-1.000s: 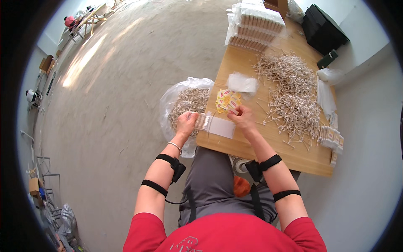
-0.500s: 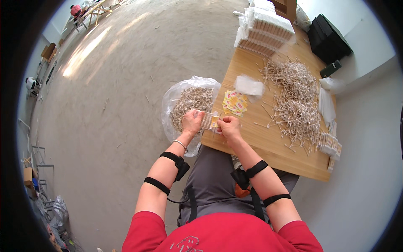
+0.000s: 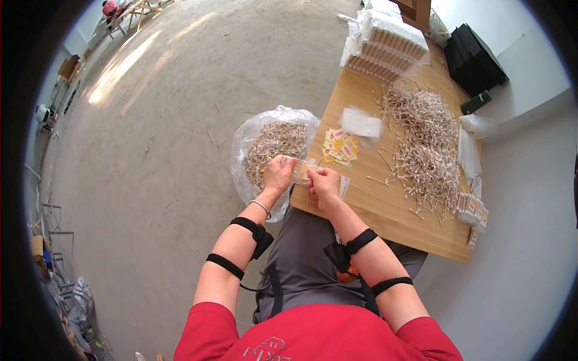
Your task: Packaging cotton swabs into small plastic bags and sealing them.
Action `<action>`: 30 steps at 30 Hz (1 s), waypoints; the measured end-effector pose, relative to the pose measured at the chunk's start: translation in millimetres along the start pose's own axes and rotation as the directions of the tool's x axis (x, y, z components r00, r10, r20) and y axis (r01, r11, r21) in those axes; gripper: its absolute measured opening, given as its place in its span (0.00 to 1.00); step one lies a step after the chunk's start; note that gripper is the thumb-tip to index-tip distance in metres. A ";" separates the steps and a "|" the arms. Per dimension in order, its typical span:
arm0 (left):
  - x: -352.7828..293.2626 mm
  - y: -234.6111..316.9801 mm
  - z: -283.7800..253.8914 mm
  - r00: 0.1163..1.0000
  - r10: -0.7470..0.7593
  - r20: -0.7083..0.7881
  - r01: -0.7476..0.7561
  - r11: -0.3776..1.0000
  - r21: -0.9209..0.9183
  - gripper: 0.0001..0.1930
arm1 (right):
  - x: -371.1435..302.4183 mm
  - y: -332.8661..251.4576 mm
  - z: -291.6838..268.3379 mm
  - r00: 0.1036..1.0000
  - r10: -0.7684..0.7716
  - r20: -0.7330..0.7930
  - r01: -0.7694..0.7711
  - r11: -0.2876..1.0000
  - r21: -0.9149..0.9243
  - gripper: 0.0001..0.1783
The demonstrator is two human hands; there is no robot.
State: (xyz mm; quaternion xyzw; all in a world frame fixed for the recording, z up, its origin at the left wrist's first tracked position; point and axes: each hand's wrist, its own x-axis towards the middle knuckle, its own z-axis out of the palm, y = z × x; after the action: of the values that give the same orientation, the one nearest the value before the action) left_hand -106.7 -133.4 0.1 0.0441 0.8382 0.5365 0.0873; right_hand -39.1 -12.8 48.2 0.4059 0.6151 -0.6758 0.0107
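My left hand (image 3: 278, 173) and my right hand (image 3: 324, 182) together grip a small clear packet of thin sticks (image 3: 301, 171) at the near left corner of the wooden table (image 3: 385, 210). Just left of the hands, a clear plastic bag (image 3: 274, 147) full of loose thin sticks stands on the floor. Small yellow printed labels (image 3: 338, 147) lie on the table just beyond the hands. A wide heap of loose sticks (image 3: 426, 144) covers the table's right half.
Stacked clear packs of sticks (image 3: 385, 41) stand at the table's far end, with empty clear sleeves (image 3: 361, 123) near the labels. Small filled packets (image 3: 471, 207) lie at the right edge. A black case (image 3: 472, 57) sits on the floor beyond. Bare concrete floor stretches left.
Both hands moved from the table surface toward its left corner near the bag, bringing the small packet with them. The view has shifted closer.
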 end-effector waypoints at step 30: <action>-22.0 42.3 13.8 0.826 0.559 -0.068 -0.433 0.707 0.559 0.29 | 13.4 37.6 -185.3 0.487 -0.873 0.029 0.399 0.193 -0.897 0.18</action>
State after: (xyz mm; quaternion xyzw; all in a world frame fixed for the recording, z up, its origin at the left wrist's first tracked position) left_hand -83.2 -107.0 35.1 0.2283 0.9116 0.2935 -0.1751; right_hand 70.4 140.2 25.7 0.1956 0.9400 -0.1086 -0.2577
